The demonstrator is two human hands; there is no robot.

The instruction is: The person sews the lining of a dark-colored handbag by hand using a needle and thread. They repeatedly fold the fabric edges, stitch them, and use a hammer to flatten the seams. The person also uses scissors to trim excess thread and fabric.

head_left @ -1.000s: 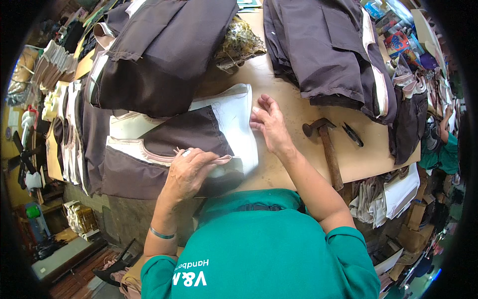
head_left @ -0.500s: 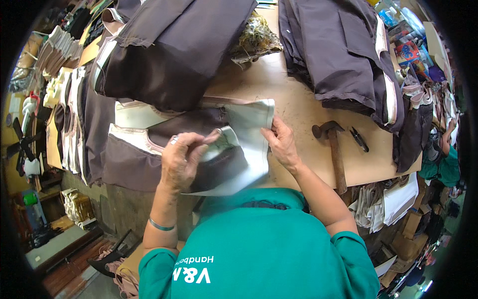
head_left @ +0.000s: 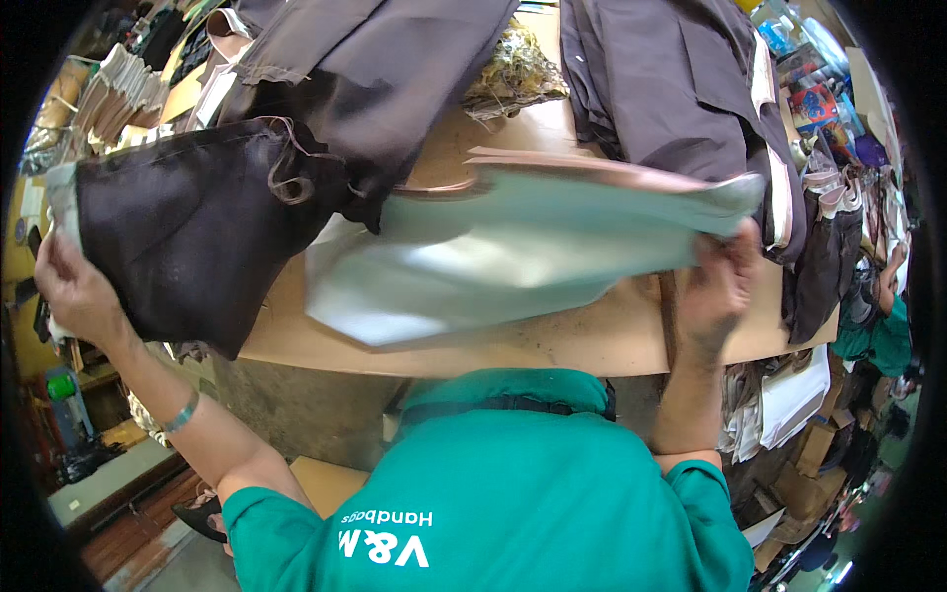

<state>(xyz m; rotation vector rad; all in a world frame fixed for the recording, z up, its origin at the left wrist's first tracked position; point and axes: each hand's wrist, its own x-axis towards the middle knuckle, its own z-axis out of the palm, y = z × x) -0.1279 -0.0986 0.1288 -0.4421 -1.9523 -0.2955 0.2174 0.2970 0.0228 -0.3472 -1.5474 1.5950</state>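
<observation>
Across the centre, we are holding a glossy pale-blue, pink-edged sheet (head_left: 493,247), our bare right hand (head_left: 725,281) gripping its right end; at far left, our bare left hand (head_left: 79,291) is grasping a dark-brown fabric panel (head_left: 178,212). Below centre, a smooth tan tabletop (head_left: 552,343) is showing.

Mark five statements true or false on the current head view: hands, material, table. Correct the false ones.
1. The left hand holds a dark fabric piece at its pale-edged end. True.
2. The right hand is empty. False: it holds one end of a pale sheet, motion-blurred there.
3. The person's shirt is green. True.
4. The metallic band is on the right forearm. False: it is on the left forearm.
5. A dark fabric pile lies on the right of the table, toward the far side. True.
</observation>
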